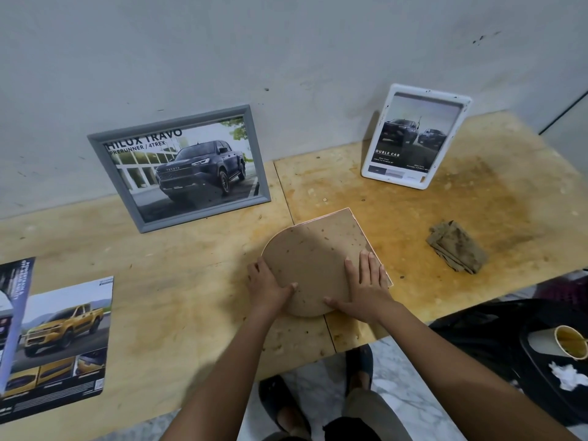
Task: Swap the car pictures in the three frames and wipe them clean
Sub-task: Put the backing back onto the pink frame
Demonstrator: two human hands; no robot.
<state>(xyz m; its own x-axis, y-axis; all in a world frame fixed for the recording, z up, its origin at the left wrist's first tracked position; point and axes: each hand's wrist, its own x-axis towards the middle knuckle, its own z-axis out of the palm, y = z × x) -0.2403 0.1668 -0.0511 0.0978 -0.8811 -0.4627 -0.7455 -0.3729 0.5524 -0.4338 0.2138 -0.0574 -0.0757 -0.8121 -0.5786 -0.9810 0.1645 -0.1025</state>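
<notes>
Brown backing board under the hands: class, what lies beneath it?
A thin pale rim peeks out along its right edge, on the wooden table. The board, left hand and right hand cover the rest.

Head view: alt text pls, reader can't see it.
An arched brown board lies flat on a plywood table; the left hand holds its edge, the right hand presses flat on top. Behind, a grey frame and a white frame with pickup pictures stand by the wall; a yellow-pickup page lies left, a folded cloth right.
</notes>
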